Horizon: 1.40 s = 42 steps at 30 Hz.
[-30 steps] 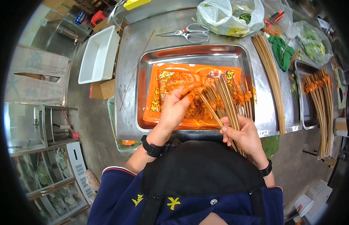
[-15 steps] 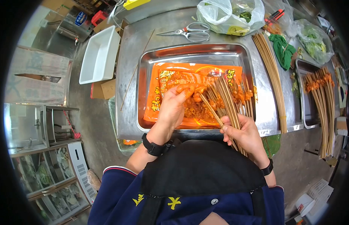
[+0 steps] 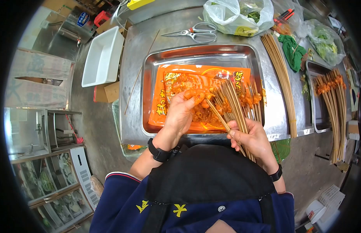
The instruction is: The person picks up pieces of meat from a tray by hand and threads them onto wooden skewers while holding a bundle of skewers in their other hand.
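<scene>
My left hand (image 3: 181,109) is closed, its sauce-coated fingers pinching a piece of red marinated meat (image 3: 205,101) at the tip of a skewer. In my right hand (image 3: 250,139) is a bundle of wooden skewers (image 3: 235,103), one angled out toward the left fingertips. Meat pieces sit on the upper ends of several of them. Beneath both hands, an opened orange food packet (image 3: 159,83) with loose marinated meat lies in a steel tray (image 3: 196,52). More loaded skewers (image 3: 255,97) rest at the tray's right side.
Scissors (image 3: 203,33) and a lone skewer (image 3: 141,70) lie on the steel table (image 3: 130,116). Bare skewers (image 3: 279,77) are stacked right of the tray, beside a green cloth (image 3: 292,52). Farther right, a second tray (image 3: 320,116) holds finished-looking meat skewers (image 3: 331,105). Plastic bags (image 3: 238,17) stand behind.
My left fingers have curled and shifted slightly around the meat at the skewer tip. My right hand and its bundle have barely moved.
</scene>
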Each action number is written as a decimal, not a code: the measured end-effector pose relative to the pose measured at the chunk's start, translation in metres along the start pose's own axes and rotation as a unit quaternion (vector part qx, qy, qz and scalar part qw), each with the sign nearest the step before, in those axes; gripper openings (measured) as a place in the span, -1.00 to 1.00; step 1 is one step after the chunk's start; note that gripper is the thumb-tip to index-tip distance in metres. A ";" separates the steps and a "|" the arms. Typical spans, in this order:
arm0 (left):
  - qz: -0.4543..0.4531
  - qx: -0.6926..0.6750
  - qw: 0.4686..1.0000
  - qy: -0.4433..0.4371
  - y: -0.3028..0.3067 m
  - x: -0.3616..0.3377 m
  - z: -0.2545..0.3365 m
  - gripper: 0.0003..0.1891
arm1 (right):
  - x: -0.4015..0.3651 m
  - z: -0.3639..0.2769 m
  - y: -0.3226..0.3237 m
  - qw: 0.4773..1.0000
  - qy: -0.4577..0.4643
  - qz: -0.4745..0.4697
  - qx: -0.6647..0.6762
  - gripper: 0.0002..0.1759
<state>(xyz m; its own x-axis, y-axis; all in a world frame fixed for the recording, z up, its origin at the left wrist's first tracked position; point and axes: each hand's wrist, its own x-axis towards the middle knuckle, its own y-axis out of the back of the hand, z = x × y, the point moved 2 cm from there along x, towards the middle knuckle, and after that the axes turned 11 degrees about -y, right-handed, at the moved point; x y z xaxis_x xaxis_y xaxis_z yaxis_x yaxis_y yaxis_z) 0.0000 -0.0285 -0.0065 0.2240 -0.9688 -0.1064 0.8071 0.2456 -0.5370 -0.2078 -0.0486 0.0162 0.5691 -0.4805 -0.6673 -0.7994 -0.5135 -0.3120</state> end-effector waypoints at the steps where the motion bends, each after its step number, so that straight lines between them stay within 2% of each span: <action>1: 0.012 0.001 1.000 0.014 -0.002 0.000 0.001 -0.81 | 0.000 0.000 0.000 1.000 0.000 0.000 0.000 -0.78; 8: 0.076 -0.062 0.995 0.010 -0.012 -0.002 0.005 -0.72 | -0.003 -0.003 0.000 1.000 -0.005 0.000 0.028 -0.77; 12: 0.074 -0.091 0.991 0.063 -0.009 -0.001 0.001 -0.71 | -0.002 -0.002 0.000 1.000 -0.014 -0.008 0.025 -0.77; 15: 0.029 -0.096 0.992 0.082 -0.010 -0.001 0.004 -0.73 | -0.002 -0.002 0.000 0.999 -0.014 -0.017 0.024 -0.77; 20: 0.037 -0.129 0.990 0.033 -0.002 0.002 -0.002 -0.76 | -0.002 -0.002 0.000 1.000 -0.012 -0.013 0.021 -0.77; 23: 0.034 -0.103 0.994 0.006 -0.005 0.001 0.001 -0.78 | -0.002 -0.002 0.000 1.000 -0.011 -0.011 0.023 -0.77; 36: 0.064 -0.093 0.994 0.011 -0.013 -0.004 -0.003 -0.81 | -0.003 -0.001 -0.001 0.999 -0.009 -0.001 0.038 -0.78; 42: 0.011 -0.118 0.993 -0.002 -0.004 0.004 -0.001 -0.74 | -0.002 -0.001 -0.001 1.000 -0.007 -0.001 0.020 -0.78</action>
<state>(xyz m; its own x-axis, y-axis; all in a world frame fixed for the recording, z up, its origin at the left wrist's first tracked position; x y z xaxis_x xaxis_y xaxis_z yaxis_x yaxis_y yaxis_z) -0.0030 -0.0331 -0.0051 0.2435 -0.9628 -0.1170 0.6510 0.2517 -0.7161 -0.2083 -0.0482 0.0189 0.5688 -0.4697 -0.6752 -0.8052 -0.4853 -0.3407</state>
